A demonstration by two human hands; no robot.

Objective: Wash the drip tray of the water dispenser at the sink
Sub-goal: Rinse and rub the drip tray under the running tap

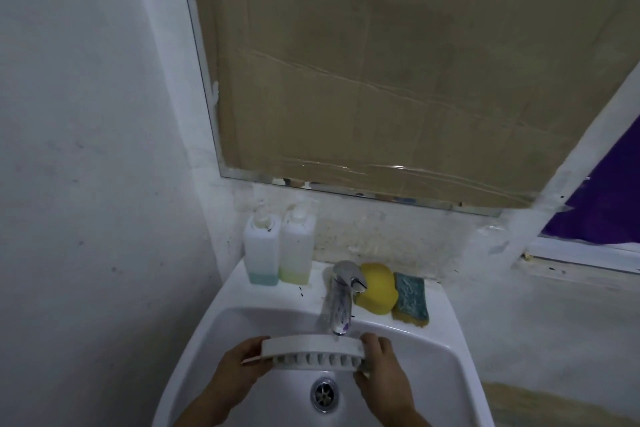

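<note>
The white drip tray with its slotted grille facing me is held level over the white sink, right under the spout of the chrome tap. My left hand grips the tray's left end. My right hand grips its right end, fingers over the top edge and thumb below. The drain lies directly beneath the tray. I cannot tell whether water runs from the tap.
Two pump bottles, one with blue liquid and one with yellow-green liquid, stand at the sink's back left. A yellow sponge and a green scouring sponge lie right of the tap. Cardboard covers the mirror above.
</note>
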